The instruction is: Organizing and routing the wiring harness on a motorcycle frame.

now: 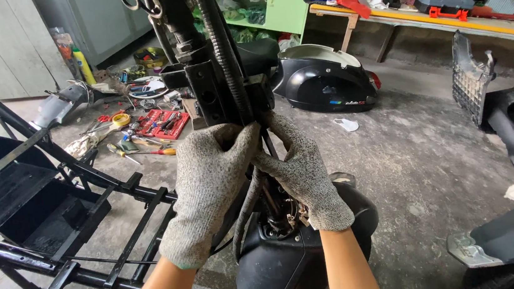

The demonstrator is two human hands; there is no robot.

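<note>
Forearms: both bare arms rise from the bottom edge, ending in grey knit gloves.
Left hand [208,187]: closed around the bundle of cables [247,208] just below the steering column [215,73], fingers wrapped over the top.
Right hand [300,172]: curled shut on the same bundle from 3 o'clock, fingertips touching the left hand.
Cables: at centre frame, running from the column down to the black front fender [288,267] at 6 o'clock.
Corrugated hose [223,53]: runs along the column, crossing in front of its black bracket.
Black metal frame [55,201]: lies on the floor at 9 o'clock, close beside the left arm.
Red tool tray [164,123]: on the floor at 11 o'clock, with screwdrivers and tape scattered near it.
Black body panel [326,84]: on the floor at 1 o'clock.
Desk [446,22]: at 2 o'clock, piled with clutter.
Green shelf [274,1]: at 12 o'clock, partly behind the column.
Hidden: the hands cover where the cables meet the column; the column's top is cut off by the frame edge.
</note>
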